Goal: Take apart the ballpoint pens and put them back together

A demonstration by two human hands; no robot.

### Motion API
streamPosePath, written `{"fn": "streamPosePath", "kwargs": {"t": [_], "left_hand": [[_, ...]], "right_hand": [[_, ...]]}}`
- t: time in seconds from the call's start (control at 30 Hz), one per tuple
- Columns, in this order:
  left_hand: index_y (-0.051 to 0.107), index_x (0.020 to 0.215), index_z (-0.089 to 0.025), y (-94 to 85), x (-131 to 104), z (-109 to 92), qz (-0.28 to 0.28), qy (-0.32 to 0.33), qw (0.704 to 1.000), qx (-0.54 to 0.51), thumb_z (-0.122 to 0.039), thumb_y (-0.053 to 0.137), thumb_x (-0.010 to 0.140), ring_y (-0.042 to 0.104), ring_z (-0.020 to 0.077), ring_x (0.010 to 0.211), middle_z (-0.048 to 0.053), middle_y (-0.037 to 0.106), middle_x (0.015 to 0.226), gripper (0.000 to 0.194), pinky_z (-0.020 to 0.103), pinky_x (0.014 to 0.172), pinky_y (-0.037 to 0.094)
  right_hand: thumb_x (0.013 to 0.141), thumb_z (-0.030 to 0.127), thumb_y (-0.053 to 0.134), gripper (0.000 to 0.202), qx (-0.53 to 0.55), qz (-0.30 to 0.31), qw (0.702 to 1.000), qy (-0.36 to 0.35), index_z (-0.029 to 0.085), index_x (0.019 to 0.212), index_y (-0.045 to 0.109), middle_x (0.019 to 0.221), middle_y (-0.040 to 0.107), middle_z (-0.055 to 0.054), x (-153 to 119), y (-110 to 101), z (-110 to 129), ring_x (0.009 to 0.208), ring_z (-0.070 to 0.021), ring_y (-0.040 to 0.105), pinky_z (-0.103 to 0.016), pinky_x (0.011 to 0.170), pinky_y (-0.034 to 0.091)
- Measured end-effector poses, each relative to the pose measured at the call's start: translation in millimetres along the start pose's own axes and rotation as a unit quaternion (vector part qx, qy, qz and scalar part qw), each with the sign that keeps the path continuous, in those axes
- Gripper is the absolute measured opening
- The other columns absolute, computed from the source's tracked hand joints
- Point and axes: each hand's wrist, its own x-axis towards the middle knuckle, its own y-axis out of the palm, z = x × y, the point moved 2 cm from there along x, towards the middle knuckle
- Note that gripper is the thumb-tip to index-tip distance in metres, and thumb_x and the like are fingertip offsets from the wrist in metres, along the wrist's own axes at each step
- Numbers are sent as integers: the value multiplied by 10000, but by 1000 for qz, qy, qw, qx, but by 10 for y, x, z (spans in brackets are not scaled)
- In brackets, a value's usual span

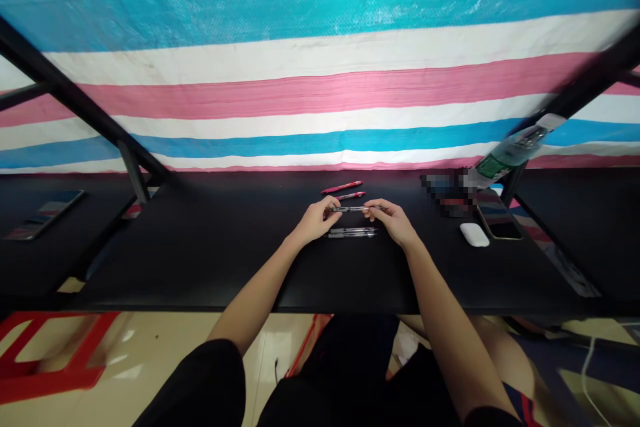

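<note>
Grey-and-clear pen is btwn the two hands; can't tell if it's lifted or on the table. Long axis runs L–R, approx. in line w/ both grips, one end to each: L grip pinches the grey end, R grip has thumb & fingers closed on the clear end. Neither hand's clearly nearer; mid barrel shows in the gap, R tip partly hidden by fingers.

Far side of the grips: 2 red pens. Front red pen lies just beyond the held one, L end by the L grip (touching? can't tell); back red pen sits a bit further, slightly angled.

Near side, toward the body: pair of clear pens, side by side, roughly parallel to the held one, L ends close to L grip. So pens flank it fore & aft, tightest on the far side.

Well R of R grip: white case, phone, & further off a bottle, all apart from the hands.
</note>
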Motion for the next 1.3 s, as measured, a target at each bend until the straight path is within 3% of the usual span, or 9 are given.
{"fn": "streamPosePath", "kwargs": {"t": [0.13, 0.27, 0.43, 0.57, 0.7, 0.87, 1.0, 1.17, 1.3], "left_hand": [[603, 813, -173, 4, 4, 9, 7, -30, 999, 20, -366, 447, 946, 500, 122, 602, 1, 604, 694, 281, 246, 618, 399], [611, 975, -184, 1, 2, -5, -4, -23, 1000, -6, -368, 552, 892, 518, 115, 617, -4, 633, 774, 210, 233, 625, 404], [615, 804, -173, -2, -2, -18, -3, -37, 999, -1, -365, 451, 942, 520, 124, 600, 7, 616, 704, 288, 242, 615, 396], [624, 959, -186, -10, -3, -17, -14, -27, 999, -9, -359, 549, 891, 509, 117, 587, -16, 604, 710, 200, 234, 606, 391], [618, 827, -174, -3, -2, -6, -3, -41, 999, -8, -378, 476, 929, 520, 123, 588, -3, 602, 677, 269, 240, 609, 393], [614, 934, -186, -5, 1, -3, -17, -36, 999, -34, -383, 561, 882, 517, 110, 593, -5, 633, 763, 211, 229, 608, 397], [608, 785, -173, 0, 2, 10, -8, -48, 998, -30, -402, 482, 923, 541, 125, 614, 7, 619, 702, 296, 238, 613, 402], [616, 959, -190, -3, -2, 7, -18, -39, 998, -53, -398, 594, 859, 490, 104, 569, -22, 602, 716, 232, 224, 581, 383], [606, 806, -174, -6, -1, 9, -19, -58, 996, -64, -419, 511, 903, 515, 115, 586, -1, 601, 684, 280, 235, 594, 395]], "right_hand": [[781, 410, 722, 241, 2, 2, 1000, -2, 228, 938, 742, 784, 701, -18, -1, -2, 4, 708, -149, 590, -318, 730, 470], [782, 409, 725, 241, 4, 4, 1000, -5, 236, 947, 749, 792, 702, -15, -2, -10, 1, 704, -145, 579, -314, 730, 464], [780, 416, 722, 251, 6, 3, 1000, 0, 238, 954, 758, 811, 713, -25, -8, -1, 12, 713, -154, 581, -324, 731, 468], [786, 413, 717, 257, 5, 1, 1000, -1, 238, 970, 759, 816, 715, -26, -11, -2, 21, 714, -152, 577, -324, 735, 466], [790, 412, 715, 255, 6, 2, 1000, -2, 238, 970, 760, 808, 712, -26, -7, -9, 7, 710, -146, 573, -319, 734, 466], [782, 434, 719, 274, 6, 1, 1000, -3, 240, 970, 758, 823, 713, -30, -1, -18, -15, 701, -144, 571, -325, 737, 474], [785, 438, 715, 282, 0, 2, 1000, -4, 238, 979, 757, 803, 707, -30, 1, -23, -20, 701, -148, 573, -330, 740, 476], [795, 420, 708, 265, 4, -2, 1000, -9, 238, 982, 755, 803, 708, -29, 3, -28, -18, 701, -150, 570, -329, 738, 469], [799, 399, 707, 246, 9, -4, 1000, -11, 239, 980, 755, 792, 707, -24, 3, -29, -18, 695, -148, 567, -326, 736, 462]]}}
